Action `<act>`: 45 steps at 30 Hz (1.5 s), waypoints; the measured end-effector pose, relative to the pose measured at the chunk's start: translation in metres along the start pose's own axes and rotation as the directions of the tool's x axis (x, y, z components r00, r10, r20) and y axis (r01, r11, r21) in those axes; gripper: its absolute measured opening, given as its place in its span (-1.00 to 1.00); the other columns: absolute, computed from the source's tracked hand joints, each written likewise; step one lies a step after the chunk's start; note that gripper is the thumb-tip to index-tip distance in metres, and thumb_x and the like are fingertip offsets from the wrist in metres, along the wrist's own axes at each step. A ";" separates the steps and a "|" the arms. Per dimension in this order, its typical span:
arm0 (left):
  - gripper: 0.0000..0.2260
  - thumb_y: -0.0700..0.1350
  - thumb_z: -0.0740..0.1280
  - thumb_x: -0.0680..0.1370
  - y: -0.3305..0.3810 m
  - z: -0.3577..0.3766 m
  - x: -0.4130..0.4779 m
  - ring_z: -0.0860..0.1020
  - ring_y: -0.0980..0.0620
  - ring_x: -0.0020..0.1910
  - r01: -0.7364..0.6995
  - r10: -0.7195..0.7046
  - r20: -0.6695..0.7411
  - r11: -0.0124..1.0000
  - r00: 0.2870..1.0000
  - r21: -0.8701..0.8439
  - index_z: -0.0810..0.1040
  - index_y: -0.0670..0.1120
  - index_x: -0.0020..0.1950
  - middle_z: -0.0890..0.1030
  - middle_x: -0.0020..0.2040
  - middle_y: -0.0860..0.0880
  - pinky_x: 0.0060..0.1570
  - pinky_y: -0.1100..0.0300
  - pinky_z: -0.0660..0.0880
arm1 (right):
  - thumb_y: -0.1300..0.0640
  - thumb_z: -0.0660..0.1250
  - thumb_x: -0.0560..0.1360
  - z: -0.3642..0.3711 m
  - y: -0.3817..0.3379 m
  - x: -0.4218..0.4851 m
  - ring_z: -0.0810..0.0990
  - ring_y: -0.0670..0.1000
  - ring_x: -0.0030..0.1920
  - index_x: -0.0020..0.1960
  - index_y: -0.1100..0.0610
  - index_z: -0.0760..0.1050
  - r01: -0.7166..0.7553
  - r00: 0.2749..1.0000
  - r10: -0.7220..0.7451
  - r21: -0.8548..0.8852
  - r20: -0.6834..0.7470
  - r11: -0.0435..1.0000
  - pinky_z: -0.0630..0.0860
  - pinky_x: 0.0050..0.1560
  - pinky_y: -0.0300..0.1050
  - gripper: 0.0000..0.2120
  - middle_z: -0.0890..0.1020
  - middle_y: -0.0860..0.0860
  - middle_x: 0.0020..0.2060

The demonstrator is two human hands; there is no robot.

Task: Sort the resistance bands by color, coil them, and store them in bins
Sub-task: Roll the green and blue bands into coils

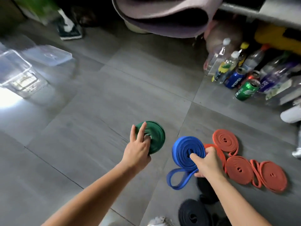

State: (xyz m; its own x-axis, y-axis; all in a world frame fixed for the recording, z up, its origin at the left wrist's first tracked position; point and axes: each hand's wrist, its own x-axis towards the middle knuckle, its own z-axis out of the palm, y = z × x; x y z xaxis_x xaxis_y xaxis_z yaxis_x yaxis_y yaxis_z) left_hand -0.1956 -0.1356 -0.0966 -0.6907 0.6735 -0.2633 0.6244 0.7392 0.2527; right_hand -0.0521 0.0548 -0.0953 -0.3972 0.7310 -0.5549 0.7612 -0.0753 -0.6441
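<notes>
Resistance bands, already wound up, are in both our hands above the grey tiled floor [97, 111]. Far to the left stands a clear bin [17, 75] with a flat clear piece [50, 54] just behind it. Both are blurred and washed out by glare, so we cannot tell what, if anything, is inside.

Our left hand [138, 149] reaches forward and holds the green coil [154, 137] from its near edge, two fingers stretched over the top face and the others curled into the windings. Our right hand [206, 163] grips the blue coil [185, 152], one finger pushed into its centre hole, and the loose blue end hangs below in a loop.

Just right of the blue coil, three red coils [239, 170] lie flat on the floor, close together. A black coil [193, 212] lies near the lower edge, beside our right forearm. Bottles and cans [247, 90] crowd the floor at the far right.
</notes>
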 end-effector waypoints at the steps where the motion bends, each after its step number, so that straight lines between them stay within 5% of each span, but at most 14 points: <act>1: -0.51 -0.13 0.32 0.38 -0.016 -0.013 0.007 -0.16 -0.32 0.49 0.011 -0.011 -0.003 1.000 1.000 -0.004 0.33 -0.14 0.29 -0.21 0.55 -0.06 0.15 -0.02 0.45 | 0.09 0.47 0.30 0.008 -0.015 0.003 0.61 0.03 -0.45 -0.13 0.07 0.31 0.015 1.000 -0.015 -0.018 0.003 1.000 0.52 -0.58 -0.13 -0.67 0.54 0.02 -0.24; 8: -0.43 -0.03 0.39 0.33 -0.091 -0.141 -0.037 -0.07 -0.23 0.49 0.253 -0.260 -0.035 0.957 0.965 -0.141 0.32 -0.08 0.30 -0.13 0.53 -0.03 0.23 0.02 0.40 | 0.11 0.46 0.31 0.025 -0.148 -0.055 0.62 0.08 -0.37 -0.13 0.09 0.33 0.055 0.991 -0.042 -0.102 0.127 0.993 0.49 -0.58 -0.16 -0.68 0.55 0.06 -0.23; 17: -0.45 -0.05 0.45 0.21 -0.129 -0.430 -0.190 0.18 -0.26 0.39 0.511 -0.575 -0.050 0.761 0.817 -0.400 0.45 -0.06 0.18 -0.03 0.51 -0.14 0.17 0.06 0.41 | 0.07 0.45 0.30 -0.010 -0.403 -0.262 0.65 0.06 -0.41 -0.14 0.06 0.34 0.113 0.936 -0.032 -0.216 0.349 0.970 0.55 -0.55 -0.10 -0.69 0.60 0.10 -0.24; 22: -0.43 -0.06 0.45 0.21 -0.205 -0.554 -0.248 0.22 -0.23 0.33 0.520 -0.588 -0.066 0.757 0.806 -0.395 0.45 -0.07 0.20 0.04 0.49 -0.15 0.22 0.11 0.34 | 0.11 0.44 0.32 0.045 -0.530 -0.358 0.64 0.14 -0.24 -0.14 0.10 0.34 0.146 0.914 -0.059 -0.189 0.402 0.971 0.55 -0.54 -0.10 -0.71 0.56 0.11 -0.16; 31: -0.40 0.03 0.44 0.24 -0.442 -0.669 -0.262 0.11 -0.12 0.35 0.459 -0.486 -0.056 0.853 0.872 -0.250 0.34 0.01 0.24 -0.01 0.46 0.01 0.12 0.12 0.41 | 0.11 0.44 0.34 0.235 -0.672 -0.431 0.61 0.13 -0.28 -0.16 0.07 0.34 0.146 0.932 -0.102 -0.102 0.349 0.984 0.49 -0.60 -0.16 -0.74 0.54 0.08 -0.17; 38: -0.37 0.04 0.46 0.24 -0.595 -0.704 -0.183 0.20 -0.19 0.30 0.408 -0.414 0.002 0.895 0.910 -0.180 0.35 0.03 0.26 0.05 0.45 -0.02 0.09 0.06 0.46 | 0.05 0.45 0.33 0.351 -0.724 -0.416 0.58 0.24 -0.10 -0.09 0.14 0.37 0.019 0.977 -0.009 -0.046 0.211 0.999 0.58 -0.11 0.22 -0.68 0.55 0.14 -0.09; 42: -0.40 0.02 0.43 0.22 -0.673 -0.696 -0.119 0.21 -0.18 0.31 0.381 -0.378 0.049 0.910 0.925 -0.163 0.37 0.04 0.23 0.06 0.43 0.00 0.02 0.06 0.50 | 0.09 0.45 0.33 0.419 -0.749 -0.376 0.57 0.12 -0.26 -0.15 0.09 0.36 -0.046 0.989 0.041 0.039 0.140 0.998 0.49 -0.61 -0.17 -0.74 0.57 0.16 -0.09; 45: -0.40 0.03 0.42 0.23 -0.732 -0.677 -0.068 0.20 -0.17 0.31 0.344 -0.336 0.076 0.930 0.939 -0.129 0.36 0.05 0.25 0.06 0.43 -0.01 -0.01 0.09 0.51 | 0.12 0.45 0.33 0.472 -0.760 -0.335 0.60 0.14 -0.29 -0.17 0.07 0.35 -0.098 0.990 0.088 0.096 0.108 0.991 0.49 -0.62 -0.13 -0.74 0.55 0.10 -0.13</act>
State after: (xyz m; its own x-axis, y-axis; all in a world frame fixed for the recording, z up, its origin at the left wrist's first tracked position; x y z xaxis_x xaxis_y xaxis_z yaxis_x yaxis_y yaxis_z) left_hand -0.8526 -0.7294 0.3661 -0.8306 0.3845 -0.4028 0.2964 0.9176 0.2648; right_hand -0.7390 -0.4531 0.3318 -0.3820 0.6439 -0.6629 0.7439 -0.2113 -0.6340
